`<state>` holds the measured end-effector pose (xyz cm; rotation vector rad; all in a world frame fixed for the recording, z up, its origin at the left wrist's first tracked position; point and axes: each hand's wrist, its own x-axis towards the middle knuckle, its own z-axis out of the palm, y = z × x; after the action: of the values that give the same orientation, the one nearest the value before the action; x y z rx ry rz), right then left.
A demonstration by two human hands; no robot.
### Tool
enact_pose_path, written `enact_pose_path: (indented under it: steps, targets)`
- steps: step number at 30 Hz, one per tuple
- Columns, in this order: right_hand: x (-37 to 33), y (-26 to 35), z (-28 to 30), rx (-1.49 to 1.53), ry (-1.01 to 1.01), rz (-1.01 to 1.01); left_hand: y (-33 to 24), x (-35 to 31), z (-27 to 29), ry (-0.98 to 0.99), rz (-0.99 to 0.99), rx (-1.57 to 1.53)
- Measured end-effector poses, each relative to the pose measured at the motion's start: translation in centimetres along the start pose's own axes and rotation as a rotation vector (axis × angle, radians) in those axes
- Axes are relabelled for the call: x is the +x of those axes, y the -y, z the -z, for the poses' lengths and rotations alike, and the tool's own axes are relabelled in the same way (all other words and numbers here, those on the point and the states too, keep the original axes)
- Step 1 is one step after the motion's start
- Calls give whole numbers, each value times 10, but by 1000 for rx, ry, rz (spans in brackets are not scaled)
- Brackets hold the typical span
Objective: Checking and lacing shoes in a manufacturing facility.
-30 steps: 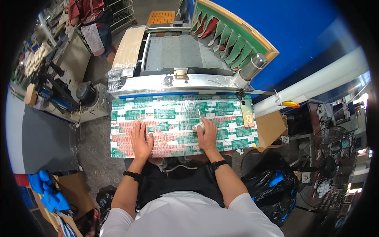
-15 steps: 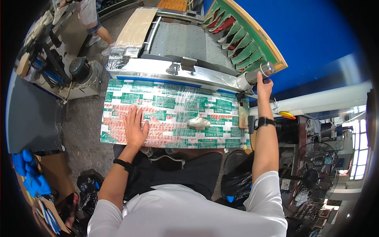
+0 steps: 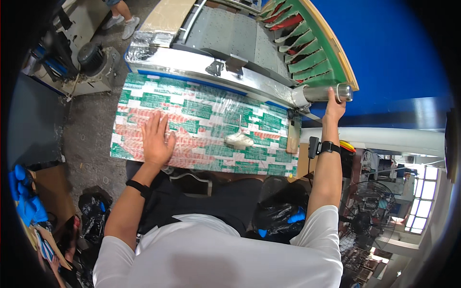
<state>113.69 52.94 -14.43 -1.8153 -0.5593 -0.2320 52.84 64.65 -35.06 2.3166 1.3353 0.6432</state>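
My left hand (image 3: 157, 139) lies flat with its fingers spread on the left part of a worktable (image 3: 201, 158). The tabletop is covered in green, white and red printed tape under clear film. My right arm reaches out to the far right corner, where my right hand (image 3: 334, 104) is closed around a grey, shiny cylindrical bottle (image 3: 318, 93). It lies nearly level, with its ringed end to the right. Some of my right fingers are hidden behind it. A crumpled whitish bundle (image 3: 239, 139) rests on the tabletop between my hands.
Behind the table stands a machine with a grey perforated bed (image 3: 218, 33) and green and red flaps (image 3: 309, 60). A flat tan piece (image 3: 293, 137) sits at the table's right edge. A fan (image 3: 362, 221) stands right; a motor (image 3: 91, 57) is left. A person's legs (image 3: 122, 17) show far left.
The view has turned slightly. My right hand and the bottle now appear farther right, and the bottle looks more level. My left hand stays flat on the tabletop.
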Motion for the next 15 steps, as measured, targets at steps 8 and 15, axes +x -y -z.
enact_pose_path:
  steps: [8, 15]
  targets:
    - [10, -12, 39, 313, 172, -358, 8, 3, -3, -26, -7, 36]
    - [16, -22, 50, 469, 347, -304, 10, 4, -7, -13, -5, 38]
